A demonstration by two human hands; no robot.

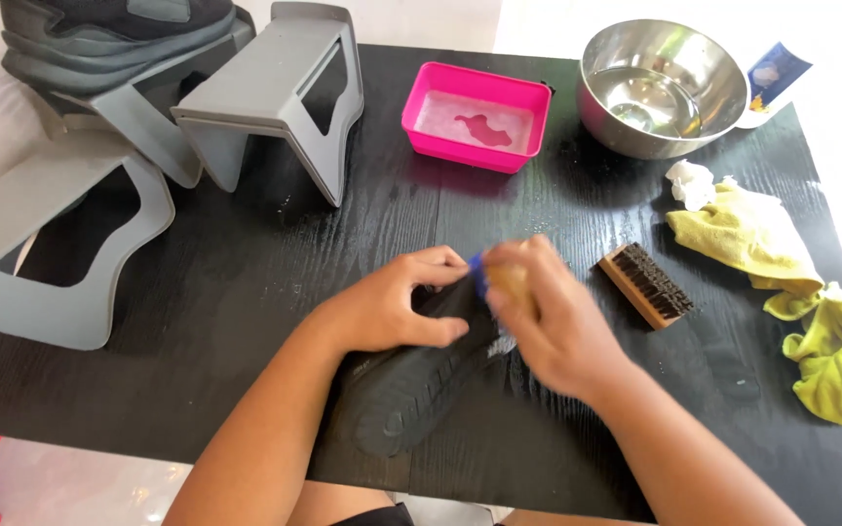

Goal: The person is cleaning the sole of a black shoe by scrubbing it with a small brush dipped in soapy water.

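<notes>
Right grip: the right hand (548,317) is closing its fingers around a small yellowish scrubbing tool with a blue end (499,280), motion-blurred, so its exact kind is not clear.
Left grip: the left hand (392,302) is wrapping thumb and fingers over the upper part of a black rubber-soled shoe (421,375), pinning it down.
Relation: the shoe is lying directly under both hands, its long axis running from the near-left, where the sole is facing up, toward the far-right; the tool is touching its far end, and the left hand is sitting nearer the shoe's middle.
Shoe: dark, matte, with a ridged tread showing.
Position: it is resting near the front-centre of the black wood-grain surface (246,292).
Around: a wooden bristle brush (647,284) is lying just right of the hands, a yellow cloth (782,282) beyond it, a pink plastic tray (477,115) and steel bowl (662,86) farther back, grey plastic stands (265,97) at the left.
</notes>
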